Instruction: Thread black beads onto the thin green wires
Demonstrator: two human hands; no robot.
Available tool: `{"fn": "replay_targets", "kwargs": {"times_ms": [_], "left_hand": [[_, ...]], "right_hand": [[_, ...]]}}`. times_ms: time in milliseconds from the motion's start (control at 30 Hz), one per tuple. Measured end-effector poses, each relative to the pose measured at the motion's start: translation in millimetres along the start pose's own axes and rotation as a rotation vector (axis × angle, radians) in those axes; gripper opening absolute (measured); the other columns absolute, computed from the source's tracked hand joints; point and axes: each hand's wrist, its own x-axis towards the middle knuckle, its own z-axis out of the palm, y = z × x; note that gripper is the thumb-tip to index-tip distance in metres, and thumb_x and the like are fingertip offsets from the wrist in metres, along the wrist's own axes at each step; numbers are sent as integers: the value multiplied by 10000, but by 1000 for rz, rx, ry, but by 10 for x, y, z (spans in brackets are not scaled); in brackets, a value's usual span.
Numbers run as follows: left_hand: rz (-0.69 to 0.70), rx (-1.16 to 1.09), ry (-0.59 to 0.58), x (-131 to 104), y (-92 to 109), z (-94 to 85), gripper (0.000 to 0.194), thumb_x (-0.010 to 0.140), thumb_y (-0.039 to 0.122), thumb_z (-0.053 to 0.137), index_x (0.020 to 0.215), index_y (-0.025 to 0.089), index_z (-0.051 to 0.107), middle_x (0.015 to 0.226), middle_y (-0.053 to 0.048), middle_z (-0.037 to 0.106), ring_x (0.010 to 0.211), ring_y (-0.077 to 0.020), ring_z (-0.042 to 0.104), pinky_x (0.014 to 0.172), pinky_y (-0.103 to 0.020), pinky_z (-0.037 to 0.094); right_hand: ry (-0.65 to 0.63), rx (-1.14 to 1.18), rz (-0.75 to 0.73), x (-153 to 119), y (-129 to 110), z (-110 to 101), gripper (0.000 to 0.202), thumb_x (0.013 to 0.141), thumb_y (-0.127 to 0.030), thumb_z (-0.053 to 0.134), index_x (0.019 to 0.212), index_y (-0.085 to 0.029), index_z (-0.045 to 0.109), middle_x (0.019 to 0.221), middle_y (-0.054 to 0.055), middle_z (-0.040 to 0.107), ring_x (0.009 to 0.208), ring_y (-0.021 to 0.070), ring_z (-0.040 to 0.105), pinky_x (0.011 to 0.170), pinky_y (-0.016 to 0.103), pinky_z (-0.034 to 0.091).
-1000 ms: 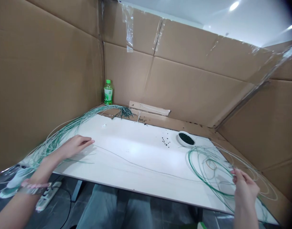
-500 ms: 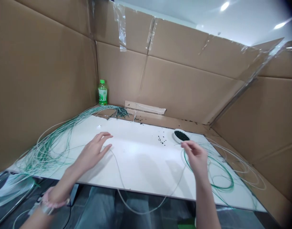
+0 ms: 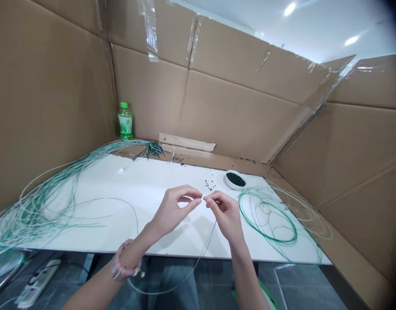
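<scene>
Both hands meet over the middle of the white board, fingertips almost touching. My left hand is closed in a pinch of thumb and forefinger; what lies between the tips is too small to make out. My right hand pinches too, with a tiny dark spot at its fingertips. A thin pale wire runs down from the right hand, sags below the board's front edge and passes behind my left forearm. Behind the hands, small black beads lie scattered beside a white bowl filled with black beads.
A large bundle of green and white wires covers the left side of the white board. Coiled green wire lies at the right. A green bottle stands in the back left corner. Cardboard walls enclose the board.
My left hand has moved right and closed from open fingers to a pinch. My right hand has moved left from beside the bowl to meet it. The view has shifted a little.
</scene>
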Motion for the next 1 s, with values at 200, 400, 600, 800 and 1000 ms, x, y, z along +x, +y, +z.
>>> {"fn": "replay_targets", "kwargs": {"times_ms": [200, 400, 600, 800, 1000], "left_hand": [[11, -77, 40, 25, -17, 77, 83, 790, 223, 637, 770, 156, 682, 785, -17, 663, 750, -95, 628, 691, -159, 524], [3, -97, 61, 24, -43, 105, 76, 791, 210, 645, 752, 150, 670, 761, -13, 653, 726, -85, 612, 677, -149, 511], [1, -127, 70, 11, -29, 146, 114, 822, 213, 603, 742, 136, 627, 727, -18, 618, 684, -96, 590, 625, -175, 504], [14, -130, 103, -14, -7, 197, 143, 844, 252, 573, 768, 133, 589, 759, -27, 602, 685, -107, 599, 629, -199, 531], [73, -67, 106, -38, -9, 184, 133, 866, 222, 544, 765, 141, 574, 749, -13, 587, 671, -86, 578, 598, -168, 490]], "right_hand": [[52, -8, -7, -41, 9, 39, 146, 821, -264, 617, 708, -175, 641, 635, -2, 587, 584, 92, 483, 541, 213, 374], [139, 22, -29, -76, 46, 107, 159, 836, -259, 602, 709, -167, 630, 638, 5, 585, 604, 100, 499, 550, 218, 380], [164, 105, -32, -106, 41, 190, 188, 854, -293, 585, 718, -169, 619, 670, 21, 622, 650, 122, 579, 596, 234, 451], [205, 142, -15, -123, 18, 225, 183, 859, -307, 580, 742, -173, 624, 691, 25, 639, 654, 126, 600, 609, 238, 481], [201, 180, 20, -136, -13, 226, 189, 844, -321, 603, 729, -173, 630, 670, 10, 625, 645, 113, 585, 626, 226, 482]]}}
